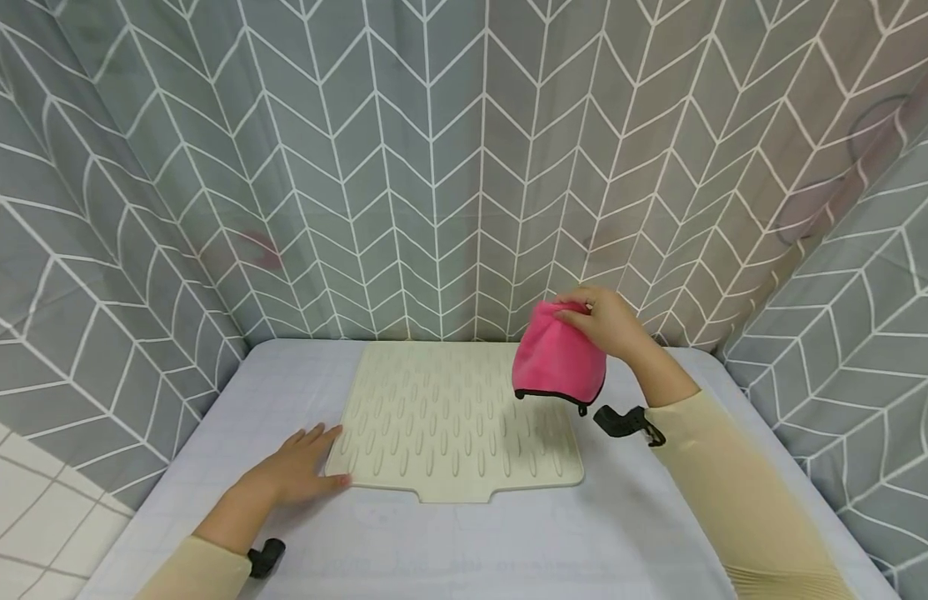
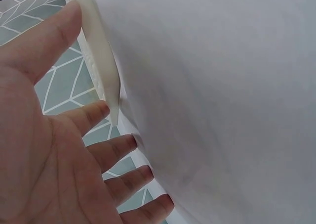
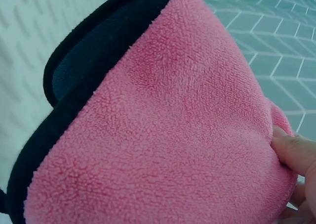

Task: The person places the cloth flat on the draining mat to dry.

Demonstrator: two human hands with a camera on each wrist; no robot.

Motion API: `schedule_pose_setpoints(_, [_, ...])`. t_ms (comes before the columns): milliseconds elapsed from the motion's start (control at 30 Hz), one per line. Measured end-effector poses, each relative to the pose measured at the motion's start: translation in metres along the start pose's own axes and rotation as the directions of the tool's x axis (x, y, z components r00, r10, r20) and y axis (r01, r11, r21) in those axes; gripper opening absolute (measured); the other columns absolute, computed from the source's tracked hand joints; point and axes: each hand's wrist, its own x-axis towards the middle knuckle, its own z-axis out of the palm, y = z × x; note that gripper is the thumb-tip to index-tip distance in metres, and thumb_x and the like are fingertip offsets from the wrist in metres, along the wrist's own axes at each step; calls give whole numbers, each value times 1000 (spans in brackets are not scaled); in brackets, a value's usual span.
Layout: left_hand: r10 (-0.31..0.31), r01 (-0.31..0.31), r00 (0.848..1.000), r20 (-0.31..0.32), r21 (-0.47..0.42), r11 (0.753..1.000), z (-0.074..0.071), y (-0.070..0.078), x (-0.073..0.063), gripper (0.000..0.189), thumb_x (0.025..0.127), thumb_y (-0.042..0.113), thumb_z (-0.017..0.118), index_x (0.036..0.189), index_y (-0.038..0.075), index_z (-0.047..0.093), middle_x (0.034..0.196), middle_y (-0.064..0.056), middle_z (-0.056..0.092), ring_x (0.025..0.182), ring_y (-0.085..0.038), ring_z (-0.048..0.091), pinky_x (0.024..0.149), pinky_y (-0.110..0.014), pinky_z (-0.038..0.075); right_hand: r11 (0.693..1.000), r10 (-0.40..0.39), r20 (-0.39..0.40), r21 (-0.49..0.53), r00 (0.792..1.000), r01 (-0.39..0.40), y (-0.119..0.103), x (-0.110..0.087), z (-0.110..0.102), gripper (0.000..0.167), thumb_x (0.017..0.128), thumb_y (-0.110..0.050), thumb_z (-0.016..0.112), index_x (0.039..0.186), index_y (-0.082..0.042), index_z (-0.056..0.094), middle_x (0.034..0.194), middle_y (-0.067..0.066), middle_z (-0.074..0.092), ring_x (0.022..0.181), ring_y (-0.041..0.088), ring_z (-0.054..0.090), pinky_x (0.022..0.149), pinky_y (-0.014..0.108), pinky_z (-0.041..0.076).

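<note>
A pink fleecy microfiber cloth [image 1: 560, 354] with black edging hangs folded above the right part of a cream mat with raised oval ribs [image 1: 456, 450]. My right hand [image 1: 602, 323] pinches the cloth at its top. In the right wrist view the pink cloth [image 3: 163, 120] fills most of the picture, its dark underside showing along the black border, and thumb and fingertips grip its edge. My left hand [image 1: 302, 467] lies with spread fingers at the mat's front left corner. In the left wrist view the thumb and a fingertip touch the mat's edge [image 2: 101, 61].
The mat lies flat on a table with a white cloth [image 1: 434, 550], a tab at its front edge. Grey curtains with white chevron lines [image 1: 449, 167] close off the back and both sides. White floor tiles [image 1: 37, 508] show at the lower left.
</note>
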Motion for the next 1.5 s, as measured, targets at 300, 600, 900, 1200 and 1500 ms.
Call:
schedule_pose_setpoints(300, [-12,12,1000,11,-21,1000,1,-1,1,99,82,61,72,152,1,39,153,-36,30,137,-64,22,101,-77,28,991,-85,-15,102,996,86,-30,15,29,23,92,-10,73,114,-6,75,111,13,68,106,30,59,87,45,51])
schedule_pose_setpoints(600, [-24,24,1000,2,-24,999,3,-1,3,97,80,59,74,152,3,40,154,-34,30,139,-62,22,100,-78,29,986,-94,-8,135,996,94,-46,20,61,23,92,-13,74,114,-10,75,109,8,67,104,27,60,86,42,52])
schedule_pose_setpoints(900, [-8,8,1000,1,-25,1000,2,-1,4,97,81,58,75,151,2,40,153,-36,31,138,-63,23,101,-78,29,957,-105,-1,273,994,101,-55,27,94,20,92,-14,73,112,-11,76,108,7,66,102,23,60,80,35,52])
schedule_pose_setpoints(1200, [-15,15,1000,6,-27,1000,1,-3,3,97,82,57,75,152,2,39,154,-35,30,138,-63,22,102,-77,28,897,-27,115,441,993,-26,-48,37,140,24,93,-15,72,116,-9,75,113,6,67,102,20,61,78,27,52])
schedule_pose_setpoints(1500, [-8,8,1000,8,-42,999,4,-6,2,97,82,58,75,152,2,38,155,-35,28,138,-63,22,102,-77,28,966,-19,162,258,987,-24,-30,36,169,23,90,-14,76,112,-9,77,106,6,68,101,22,62,86,33,52])
